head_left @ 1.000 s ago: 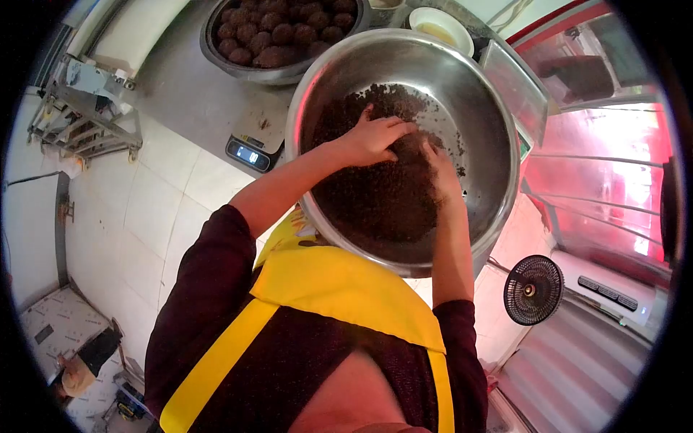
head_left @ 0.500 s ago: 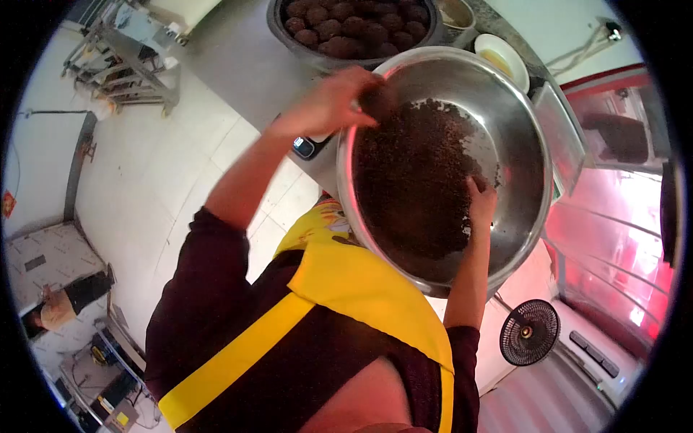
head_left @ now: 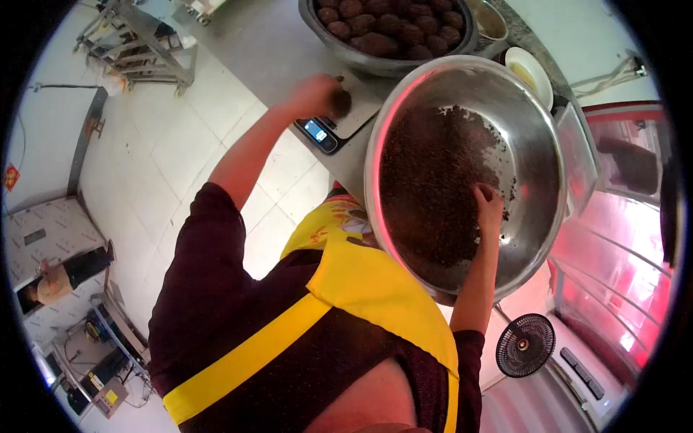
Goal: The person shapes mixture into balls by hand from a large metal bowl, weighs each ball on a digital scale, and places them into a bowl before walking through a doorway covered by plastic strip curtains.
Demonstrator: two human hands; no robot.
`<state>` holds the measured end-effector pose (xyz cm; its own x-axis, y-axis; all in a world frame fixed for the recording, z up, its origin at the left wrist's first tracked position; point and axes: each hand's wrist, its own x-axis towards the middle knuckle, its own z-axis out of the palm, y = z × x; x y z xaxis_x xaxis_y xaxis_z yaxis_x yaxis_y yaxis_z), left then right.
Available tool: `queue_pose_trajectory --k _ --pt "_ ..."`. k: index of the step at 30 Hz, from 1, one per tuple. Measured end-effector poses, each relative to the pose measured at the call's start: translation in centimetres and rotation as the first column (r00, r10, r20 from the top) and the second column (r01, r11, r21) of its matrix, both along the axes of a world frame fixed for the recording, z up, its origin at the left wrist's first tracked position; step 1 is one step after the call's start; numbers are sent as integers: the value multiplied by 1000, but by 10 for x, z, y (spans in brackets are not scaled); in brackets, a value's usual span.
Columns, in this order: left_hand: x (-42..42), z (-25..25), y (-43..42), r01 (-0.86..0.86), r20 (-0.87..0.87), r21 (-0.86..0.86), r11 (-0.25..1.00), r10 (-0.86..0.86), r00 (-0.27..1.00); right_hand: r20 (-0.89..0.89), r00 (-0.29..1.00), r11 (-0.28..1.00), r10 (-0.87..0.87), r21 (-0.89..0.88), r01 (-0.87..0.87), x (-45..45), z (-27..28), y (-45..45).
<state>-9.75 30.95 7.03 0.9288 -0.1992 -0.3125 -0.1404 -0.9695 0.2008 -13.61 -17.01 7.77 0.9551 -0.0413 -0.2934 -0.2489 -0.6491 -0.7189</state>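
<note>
My left hand [head_left: 315, 97] holds a dark brown ball [head_left: 339, 104] over the plate of a digital scale [head_left: 318, 135] whose display is lit; whether the ball touches the plate is unclear. My right hand [head_left: 489, 203] is inside a large steel bowl [head_left: 538, 166], its fingers curled at the edge of a dark crumbly mixture [head_left: 437, 180]. What its fingertips hold, if anything, is too small to name. Behind the scale, a dark basin [head_left: 393, 68] holds several similar brown balls [head_left: 390, 25].
A white dish [head_left: 529, 72] and a small metal bowl [head_left: 489, 20] stand behind the steel bowl. At lower right is a black fan [head_left: 525, 345]. A metal trolley [head_left: 137, 47] stands at upper left. Another person [head_left: 61, 280] is at far left.
My left hand has left the mixture and moved over to the scale with a brown ball. My right hand stays in the bowl, lower than before. The view has shifted left.
</note>
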Motion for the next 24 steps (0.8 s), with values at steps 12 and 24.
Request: queue_pose_trajectory --k 12,24 --pt "-16 33 41 -249 99 -567 785 365 926 -2 999 999 39 -36 -39 3 -17 -2" --pt "-7 12 24 -181 95 -478 860 255 962 -52 999 1000 -9 -24 8 -1 -14 -1"
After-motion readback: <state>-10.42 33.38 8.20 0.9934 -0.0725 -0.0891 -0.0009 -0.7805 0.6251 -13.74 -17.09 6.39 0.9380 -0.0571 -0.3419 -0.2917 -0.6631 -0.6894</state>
